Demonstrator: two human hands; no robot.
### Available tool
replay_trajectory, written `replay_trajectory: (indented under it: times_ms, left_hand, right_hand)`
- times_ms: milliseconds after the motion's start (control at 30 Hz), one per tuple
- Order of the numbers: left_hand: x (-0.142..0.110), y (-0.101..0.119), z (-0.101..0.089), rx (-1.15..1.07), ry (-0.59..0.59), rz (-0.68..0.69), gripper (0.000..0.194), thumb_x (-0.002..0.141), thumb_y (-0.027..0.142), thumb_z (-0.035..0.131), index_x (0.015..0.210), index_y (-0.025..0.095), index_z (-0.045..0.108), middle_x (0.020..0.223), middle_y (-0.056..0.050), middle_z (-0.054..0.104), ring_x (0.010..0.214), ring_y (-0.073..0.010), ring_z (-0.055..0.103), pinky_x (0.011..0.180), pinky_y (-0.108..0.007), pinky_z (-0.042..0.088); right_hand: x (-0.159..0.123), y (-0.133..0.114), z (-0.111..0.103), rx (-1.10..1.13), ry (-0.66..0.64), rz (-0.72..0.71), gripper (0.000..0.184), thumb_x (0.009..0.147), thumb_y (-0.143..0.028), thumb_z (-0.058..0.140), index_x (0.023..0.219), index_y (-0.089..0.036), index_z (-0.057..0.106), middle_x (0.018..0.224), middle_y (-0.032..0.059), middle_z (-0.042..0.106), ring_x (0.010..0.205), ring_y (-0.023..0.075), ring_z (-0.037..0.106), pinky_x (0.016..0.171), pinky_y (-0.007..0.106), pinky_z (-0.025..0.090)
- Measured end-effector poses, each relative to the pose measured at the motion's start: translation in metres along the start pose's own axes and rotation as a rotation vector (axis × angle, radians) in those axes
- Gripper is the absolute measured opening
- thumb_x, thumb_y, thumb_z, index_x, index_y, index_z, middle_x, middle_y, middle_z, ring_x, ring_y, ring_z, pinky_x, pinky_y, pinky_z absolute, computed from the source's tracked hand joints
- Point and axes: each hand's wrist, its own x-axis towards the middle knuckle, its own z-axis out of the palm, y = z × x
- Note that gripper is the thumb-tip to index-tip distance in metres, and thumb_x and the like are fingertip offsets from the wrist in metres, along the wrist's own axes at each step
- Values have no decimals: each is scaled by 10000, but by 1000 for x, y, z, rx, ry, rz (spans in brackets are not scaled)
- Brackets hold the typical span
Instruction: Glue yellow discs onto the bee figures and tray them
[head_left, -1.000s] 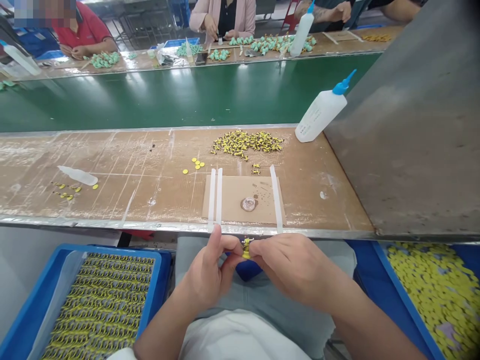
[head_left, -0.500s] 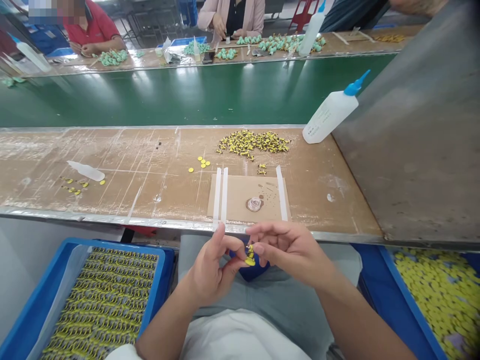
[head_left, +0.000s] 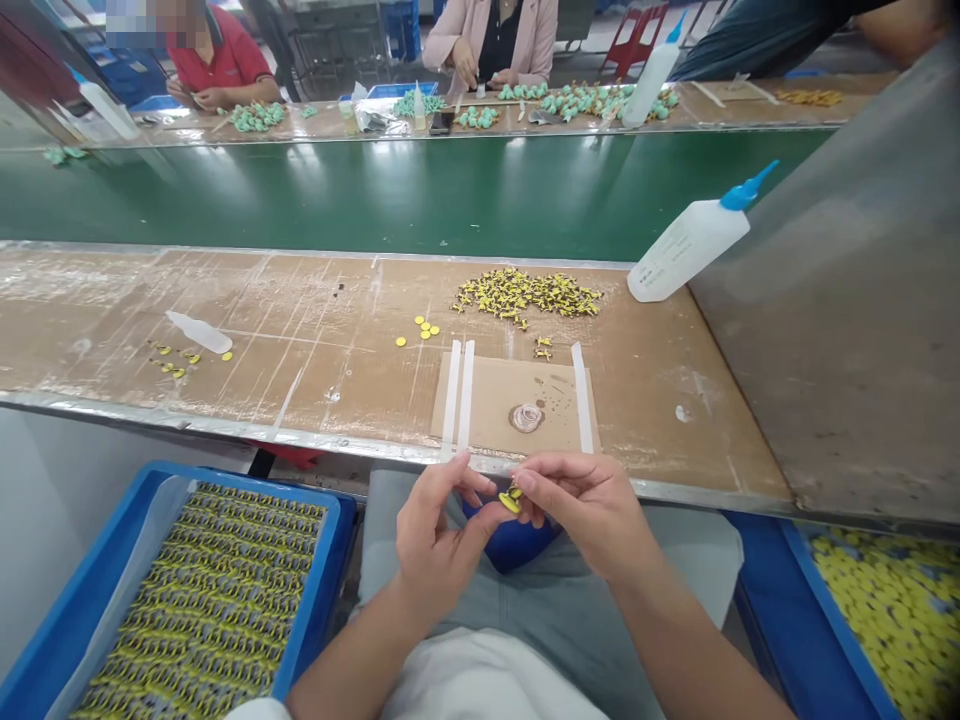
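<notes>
A small yellow-and-dark figure on a round yellow base [head_left: 510, 502] is held between my hands above my lap. My right hand [head_left: 581, 505] is closed, its thumb and fingertips pinching the figure's upper part. The thumb of my left hand [head_left: 442, 530] touches the disc-like base, while its other fingers stand apart from the thumb. The fingers partly hide the figure. Just beyond my hands, a taped cardboard sheet [head_left: 491, 395] bears a round whitish-brown glue-like patch [head_left: 526, 417]. Two loose figures [head_left: 543, 348] lie above the sheet, near a heap of similar figures [head_left: 525, 293].
A white bottle with a blue nozzle [head_left: 690, 250] leans on the metal panel [head_left: 840, 280]. Loose yellow discs [head_left: 425, 328] lie on the bench. Blue trays hold rows of figures [head_left: 202, 590] at left and yellow discs [head_left: 892, 600] at right. People sit beyond the green belt [head_left: 375, 190].
The left fingers have loosened from the yellow base, with the thumb still touching it. The right fingers have closed around the figure, which has tilted. The whole view has shifted slightly.
</notes>
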Motion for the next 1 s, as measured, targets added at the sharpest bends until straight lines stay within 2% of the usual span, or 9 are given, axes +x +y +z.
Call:
replay_trajectory:
  times_ms: [100,200,433,533,667,767,833,900,1000]
  left_hand:
    - [-6,1,4,8,64,-11,565,800,56,775,1309,268,654,1051,-51,676,837,-155,681,693,-272,619]
    - [-9,3,2,35,68,-21,482,790,20,767,1199,272,733,1107,-51,665,831,-148,708,736,-268,639]
    - [-7,5,-3,3,88,-51,465,814,-11,723,1168,289,757,1003,-45,723,891,-177,735,798,-272,645]
    - [-5,4,-8,-10,65,-71,449,805,-5,735,1147,285,769,978,-48,737,877,-179,736,777,-262,644]
    - [-6,4,-22,-11,37,-113,453,802,4,742,1154,287,764,1014,-56,737,862,-172,729,741,-253,636]
    - [-14,4,-42,34,55,-116,436,788,21,758,1143,275,764,1012,-57,722,858,-167,718,717,-249,627]
    - [-26,5,-64,88,114,-137,390,793,43,758,1117,259,766,1011,-55,712,857,-158,713,713,-242,621]
    - [-45,4,-96,184,234,-182,317,811,77,749,1082,240,766,1021,-57,708,874,-154,710,732,-241,615]
    - [-90,8,-161,478,489,-358,174,840,212,748,1013,194,758,1040,-73,713,941,-174,704,814,-282,605]
  right_hand:
    - [0,9,7,21,108,-99,186,806,-355,844,825,-178,791,638,48,698,522,146,636,483,213,543]
    - [-1,15,16,37,135,-179,103,805,-304,841,831,-209,810,752,56,736,540,150,656,504,231,586]
    - [-2,16,24,-83,143,-285,16,836,-236,804,834,-232,820,791,46,738,617,158,667,568,233,603]
    - [-2,18,24,-128,105,-272,79,857,-273,787,810,-215,813,760,48,723,621,160,658,559,227,585]
    - [0,27,33,-59,46,-229,93,846,-298,804,836,-206,806,794,59,731,663,174,681,602,243,601]
    - [6,41,45,-53,-22,-220,138,811,-303,842,901,-209,798,878,71,742,705,183,699,644,262,613]
    - [14,51,52,-119,-87,-258,185,816,-314,838,956,-206,783,946,83,738,712,183,701,641,269,607]
    - [23,57,53,-236,-128,-320,179,872,-339,782,991,-206,764,981,88,730,705,184,700,636,283,600]
    - [39,60,44,-532,-102,-469,152,932,-352,707,1013,-230,747,980,85,725,725,207,698,669,312,582]
